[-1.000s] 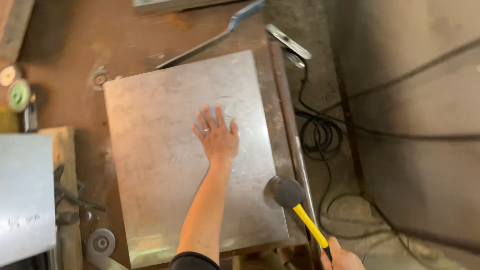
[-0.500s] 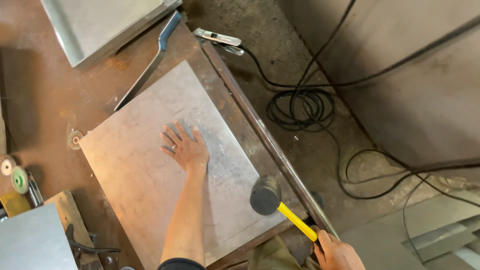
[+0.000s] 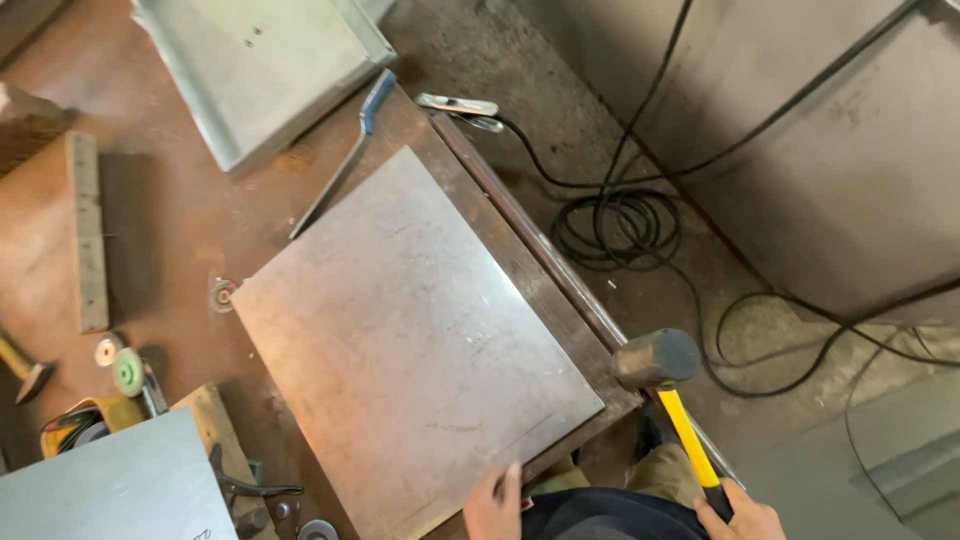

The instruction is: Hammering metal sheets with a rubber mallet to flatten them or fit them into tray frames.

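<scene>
A folded metal tray [image 3: 262,75] lies at the rusty desk's [image 3: 170,215] far edge, a bent flat bar [image 3: 345,165] beside it. Black cables [image 3: 615,225] coil on the floor. A green disc [image 3: 128,372] sits left.

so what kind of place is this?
Most likely a metal fabrication workshop. A bare steel sheet lies on a rusty steel workbench, the right hand holds a rubber mallet, and black cables coil on the concrete floor.
</scene>
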